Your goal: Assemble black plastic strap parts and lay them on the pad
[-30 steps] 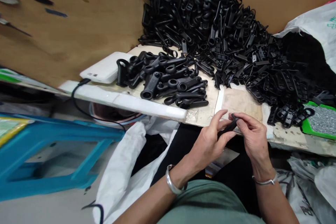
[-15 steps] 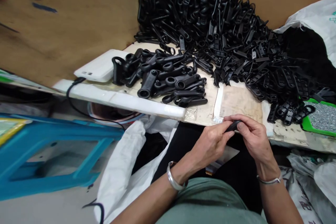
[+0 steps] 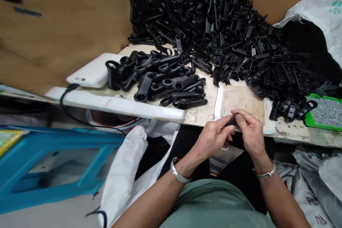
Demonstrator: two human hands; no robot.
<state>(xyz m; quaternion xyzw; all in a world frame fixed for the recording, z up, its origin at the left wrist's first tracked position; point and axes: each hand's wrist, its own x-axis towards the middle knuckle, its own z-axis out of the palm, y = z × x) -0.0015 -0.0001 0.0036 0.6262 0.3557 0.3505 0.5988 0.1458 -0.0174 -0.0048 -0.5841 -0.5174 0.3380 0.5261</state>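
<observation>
Between my two hands is a small black plastic part [image 3: 231, 120], held at the table's front edge. My left hand [image 3: 213, 136] is closed on its near left end, thumb and fingers pressed on it. My right hand [image 3: 250, 130] pinches its other end. Fingers cover much of the part, so its full shape is hidden. Beyond the hands, a pile of flat black plastic pieces [image 3: 288, 78] spreads to the right. Thicker black handle-like parts with ring ends [image 3: 171, 82] lie in a smaller heap to the left.
A tall mound of black parts [image 3: 192, 10] fills the back. A green tray [image 3: 311, 119] of small metal pieces stands at right. A white box [image 3: 93, 71] with a black cable sits at left. A blue stool [image 3: 40, 171] stands on the floor, and white sacks [image 3: 125, 171] hang below.
Both hands have shifted slightly left in view, still on the black part, which now tilts up more to the right. The whole scene has moved a little left as the camera turned.
</observation>
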